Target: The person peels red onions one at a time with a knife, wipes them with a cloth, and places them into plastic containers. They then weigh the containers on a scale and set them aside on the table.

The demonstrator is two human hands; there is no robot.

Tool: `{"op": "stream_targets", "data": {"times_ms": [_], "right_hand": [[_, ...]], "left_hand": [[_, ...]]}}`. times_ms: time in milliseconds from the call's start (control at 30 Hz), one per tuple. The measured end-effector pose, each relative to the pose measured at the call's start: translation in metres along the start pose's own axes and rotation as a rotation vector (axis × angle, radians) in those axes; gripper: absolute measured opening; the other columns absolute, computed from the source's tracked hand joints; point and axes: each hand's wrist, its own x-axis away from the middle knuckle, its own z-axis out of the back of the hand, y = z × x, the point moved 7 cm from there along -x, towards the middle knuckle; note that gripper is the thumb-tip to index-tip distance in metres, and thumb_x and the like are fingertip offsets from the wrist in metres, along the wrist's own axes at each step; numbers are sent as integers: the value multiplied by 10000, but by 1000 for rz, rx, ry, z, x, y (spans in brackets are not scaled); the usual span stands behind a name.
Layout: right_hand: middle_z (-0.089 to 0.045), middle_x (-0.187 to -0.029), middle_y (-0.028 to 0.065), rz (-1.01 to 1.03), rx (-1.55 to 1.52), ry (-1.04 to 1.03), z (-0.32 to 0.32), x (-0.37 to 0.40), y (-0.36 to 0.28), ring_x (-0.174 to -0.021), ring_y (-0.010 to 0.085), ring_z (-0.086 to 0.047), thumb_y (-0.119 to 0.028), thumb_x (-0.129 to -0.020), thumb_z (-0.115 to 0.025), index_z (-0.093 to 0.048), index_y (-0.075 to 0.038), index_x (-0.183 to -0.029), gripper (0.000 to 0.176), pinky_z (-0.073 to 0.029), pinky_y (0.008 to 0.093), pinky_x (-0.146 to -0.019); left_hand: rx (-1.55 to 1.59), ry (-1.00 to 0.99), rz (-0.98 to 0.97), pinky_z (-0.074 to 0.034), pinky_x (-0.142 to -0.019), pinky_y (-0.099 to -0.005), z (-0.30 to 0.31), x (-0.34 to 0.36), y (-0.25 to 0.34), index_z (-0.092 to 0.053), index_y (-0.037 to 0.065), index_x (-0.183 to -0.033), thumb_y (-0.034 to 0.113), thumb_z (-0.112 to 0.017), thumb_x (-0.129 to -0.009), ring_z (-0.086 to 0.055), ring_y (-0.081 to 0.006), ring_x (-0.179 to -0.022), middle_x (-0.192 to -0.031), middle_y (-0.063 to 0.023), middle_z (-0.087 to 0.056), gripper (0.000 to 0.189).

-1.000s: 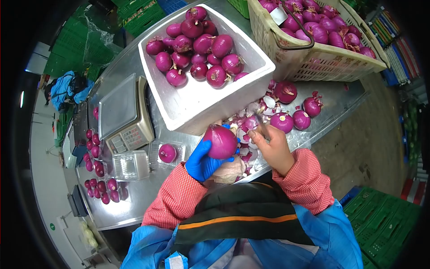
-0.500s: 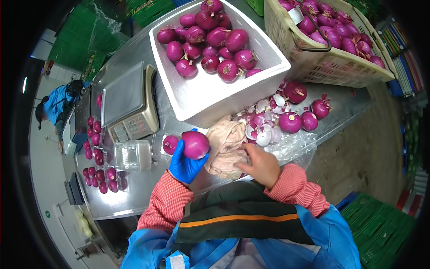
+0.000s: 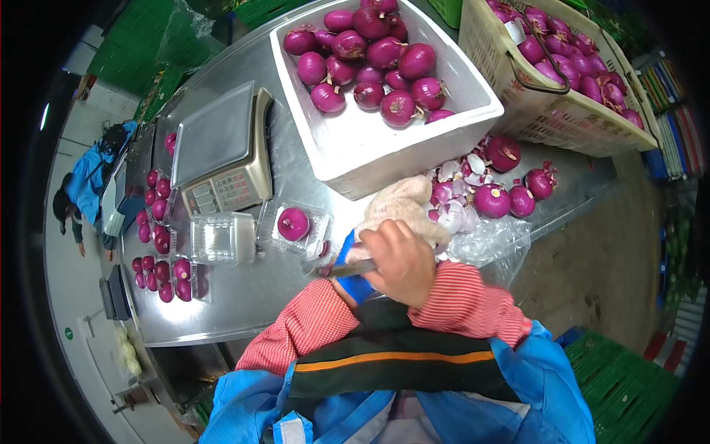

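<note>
My right hand (image 3: 403, 263) is closed around a knife (image 3: 346, 268), whose length points left across my left wrist area. Beneath it, my blue-gloved left hand (image 3: 347, 255) is mostly covered, its fingers hidden; a small purple patch shows beside the glove. A pale beige cloth (image 3: 403, 207) lies bunched just beyond both hands. To the left, one red onion (image 3: 293, 223) sits in an open clear plastic tray (image 3: 314, 244). Onion peels (image 3: 457, 203) are heaped right of the cloth, near several loose onions (image 3: 492, 200).
A white foam box (image 3: 407, 152) of onions stands beyond my hands, and a beige crate (image 3: 555, 122) of onions at the back right. A scale (image 3: 229, 189), empty clear containers (image 3: 222, 238) and packed onions (image 3: 183, 269) are on the left. Another person (image 3: 85, 181) stands far left.
My right hand has moved left from the cloth over my left hand and now holds a knife. The large onion seen in my left hand is now mostly out of sight.
</note>
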Motion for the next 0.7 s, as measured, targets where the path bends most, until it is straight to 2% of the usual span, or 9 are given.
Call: {"op": "stream_targets", "data": {"times_ms": [100,167,233,267,367,400,500,533,700], "right_hand": [[-522,-859,66,5,226,87,-6,-3,7,-788,256,-586,-273,-785,-760,-623,-90,-1005,317,-493,370,-628],[-494,-842,58,-132,146,157,0,-1,21,-768,266,-578,-304,-784,-758,-626,-98,-1001,327,-491,371,-637],[-587,-899,118,-266,-110,162,-3,8,57,-814,309,-611,-247,-850,-690,-627,-61,-1030,267,-494,400,-676],[-609,-911,141,-323,-253,169,-12,15,81,-821,325,-619,-228,-865,-667,-625,-46,-1035,252,-494,407,-685],[-646,-931,200,-479,-445,60,-28,36,108,-838,372,-630,-181,-890,-609,-615,-6,-1036,228,-491,422,-710],[-654,-934,218,-533,-467,-5,-34,48,109,-842,387,-632,-167,-895,-591,-612,7,-1034,224,-490,426,-718],[-645,-891,208,-519,-363,-30,-38,66,117,-814,397,-623,-174,-893,-601,-611,12,-1023,227,-484,421,-710],[-637,-884,201,-502,-346,-29,-33,65,113,-799,385,-619,-185,-892,-615,-617,3,-1006,219,-477,417,-692],[-638,-870,167,-378,-167,-170,-24,42,83,-793,345,-630,-205,-879,-655,-630,-20,-949,200,-486,405,-673]], "left_hand": [[-186,21,-89,-455,-1024,-490,26,-16,-1,-497,88,-1344,481,-461,-993,-570,-301,-1169,-1285,-149,-582,528],[-97,39,24,-460,-1020,-484,27,-14,-14,-495,95,-1348,480,-471,-988,-573,-296,-1166,-1285,-146,-583,527],[205,48,283,-478,-1007,-464,-24,2,-26,-494,95,-1342,477,-483,-985,-580,-290,-1162,-1271,-140,-589,523],[46,13,137,-426,-1077,-439,-17,-3,-18,-464,78,-1373,456,-529,-970,-503,-296,-1295,-1387,-151,-519,556],[-208,76,142,-429,-1074,-469,-5,12,-8,-458,77,-1380,472,-560,-954,-497,-309,-1302,-1375,-151,-531,589],[-238,71,103,-486,-1009,-424,-9,17,-2,-491,64,-1319,381,-662,-917,-588,-283,-1157,-1247,-138,-594,540],[-1108,229,-289,-487,-992,-391,20,28,52,-500,59,-1292,334,-742,-865,-588,-249,-1136,-1214,-127,-602,562],[-1160,314,-341,-484,-980,-371,14,38,70,-516,63,-1263,299,-802,-808,-577,-227,-1128,-1192,-119,-603,587],[-1993,841,-346,-496,-959,-392,34,56,135,-521,58,-1290,454,-830,-711,-602,-343,-1109,-1192,-202,-605,767]]}}
